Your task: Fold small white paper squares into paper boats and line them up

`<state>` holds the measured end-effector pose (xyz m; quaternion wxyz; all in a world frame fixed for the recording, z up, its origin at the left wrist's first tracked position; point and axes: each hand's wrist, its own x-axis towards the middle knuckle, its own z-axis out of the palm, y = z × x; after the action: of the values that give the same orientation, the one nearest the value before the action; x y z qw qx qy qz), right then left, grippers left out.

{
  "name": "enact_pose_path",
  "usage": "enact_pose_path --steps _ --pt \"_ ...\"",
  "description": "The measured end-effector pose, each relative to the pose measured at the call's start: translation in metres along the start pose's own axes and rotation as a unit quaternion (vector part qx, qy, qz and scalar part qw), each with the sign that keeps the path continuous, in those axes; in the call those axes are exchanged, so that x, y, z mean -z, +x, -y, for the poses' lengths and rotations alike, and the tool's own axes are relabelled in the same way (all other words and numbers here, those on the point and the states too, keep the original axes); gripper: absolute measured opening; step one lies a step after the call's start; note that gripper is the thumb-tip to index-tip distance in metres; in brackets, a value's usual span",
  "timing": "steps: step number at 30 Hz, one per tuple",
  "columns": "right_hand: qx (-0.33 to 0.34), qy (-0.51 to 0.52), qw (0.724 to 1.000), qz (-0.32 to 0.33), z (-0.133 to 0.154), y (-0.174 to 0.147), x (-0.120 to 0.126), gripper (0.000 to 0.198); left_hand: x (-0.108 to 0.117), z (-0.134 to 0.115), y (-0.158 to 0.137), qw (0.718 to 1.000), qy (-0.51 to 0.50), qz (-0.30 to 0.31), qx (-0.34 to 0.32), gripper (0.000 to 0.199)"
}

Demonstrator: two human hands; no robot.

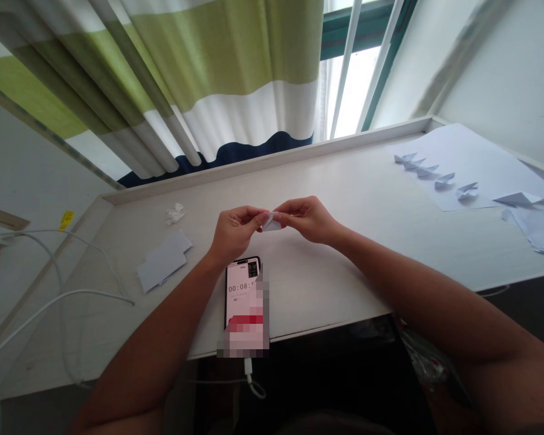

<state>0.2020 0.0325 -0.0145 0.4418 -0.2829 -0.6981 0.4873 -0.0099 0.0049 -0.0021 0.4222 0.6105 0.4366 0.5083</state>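
Left hand (236, 231) and right hand (312, 219) each pinched one small folded paper (272, 222), thumbs on its near face, fingertips almost meeting. The paper was held between them, above the table (326, 278). Risk, as judged: a skewed crease or small tear, if the two pinches pulled unevenly; a slip, if either thumb eased, since so little paper was gripped. The phone (242, 302) lay just nearer the body than the left hand; a dropped forearm or snagged cable (248, 367) might shift it. Writing: the phone read "00:08:5", the rest obscured; a yellow label (66, 220), left of the left hand, was illegible. No brand readable.
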Motion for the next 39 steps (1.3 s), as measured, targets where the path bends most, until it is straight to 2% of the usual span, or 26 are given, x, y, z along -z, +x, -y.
enact_pose_path --steps 5,14,24,33,39 --pt "0.007 -0.007 1.0 -0.008 -0.002 0.001 0.001 0.041 -0.001 -0.002 -0.001 1.0 -0.002 -0.002 0.003 0.033" --pt "-0.012 0.031 0.999 -0.008 0.002 0.001 -0.001 0.051 -0.002 -0.002 -0.001 1.0 0.008 0.007 -0.011 0.041" --pt "0.01 0.025 0.999 -0.022 0.008 -0.001 0.0 0.037 -0.001 -0.002 -0.004 0.999 0.026 0.018 -0.037 0.033" --pt "-0.022 0.059 0.998 -0.004 0.001 0.001 -0.003 0.039 -0.006 -0.004 -0.006 0.997 0.059 -0.037 -0.039 0.039" --pt "-0.006 0.031 0.998 -0.045 0.004 -0.001 -0.007 0.045 -0.008 -0.001 -0.01 0.995 0.071 -0.043 -0.049 0.033"
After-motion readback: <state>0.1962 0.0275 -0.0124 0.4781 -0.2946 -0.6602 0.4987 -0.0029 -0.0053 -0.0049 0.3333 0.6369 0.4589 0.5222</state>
